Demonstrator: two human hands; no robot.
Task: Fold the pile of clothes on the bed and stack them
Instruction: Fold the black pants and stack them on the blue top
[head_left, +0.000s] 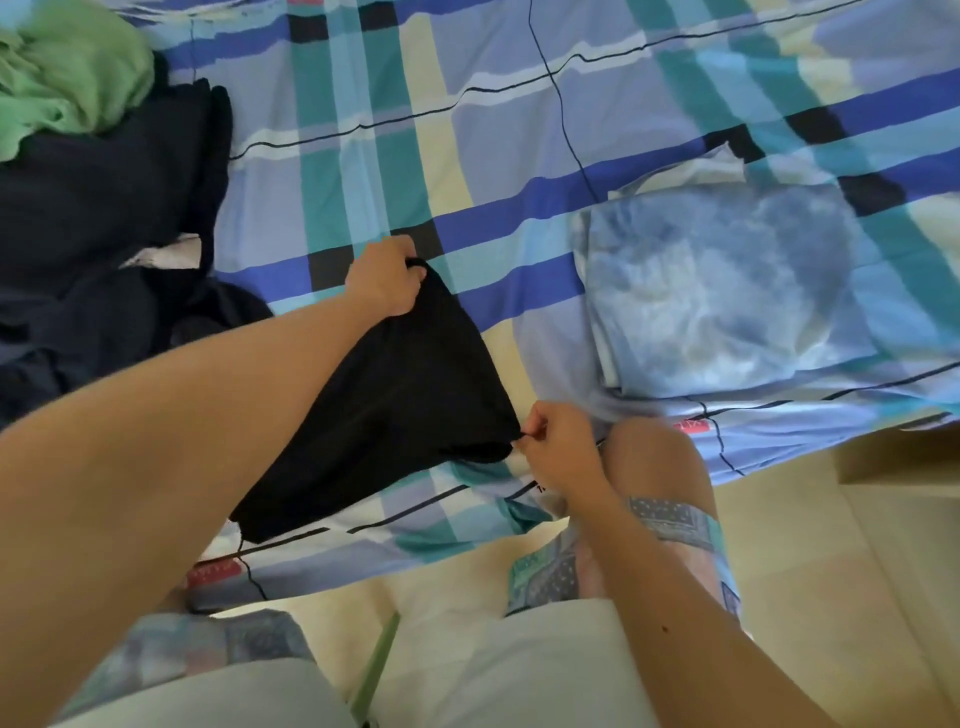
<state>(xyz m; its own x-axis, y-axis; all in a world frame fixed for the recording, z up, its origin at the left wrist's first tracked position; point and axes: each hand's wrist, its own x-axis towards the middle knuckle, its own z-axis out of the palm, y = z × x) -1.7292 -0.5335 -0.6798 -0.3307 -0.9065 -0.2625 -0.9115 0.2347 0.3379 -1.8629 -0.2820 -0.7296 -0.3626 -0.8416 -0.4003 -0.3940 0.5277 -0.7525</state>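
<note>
Fingers of the left hand (382, 278) curl round the far corner of a black garment (395, 400), while the right hand (558, 447) pinches its near corner between thumb and fingertips. The garment lies stretched between them on the checked bedsheet (467, 130) near the bed's edge. A folded tie-dye blue piece (727, 291) rests to the right, and the unfolded pile (93, 208), dark clothes under a green one (67, 67), sits to the left.

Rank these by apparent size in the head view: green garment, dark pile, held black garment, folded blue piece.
1. dark pile
2. folded blue piece and held black garment: too alike, the left arm hides part
3. green garment, cut off by the frame
</note>
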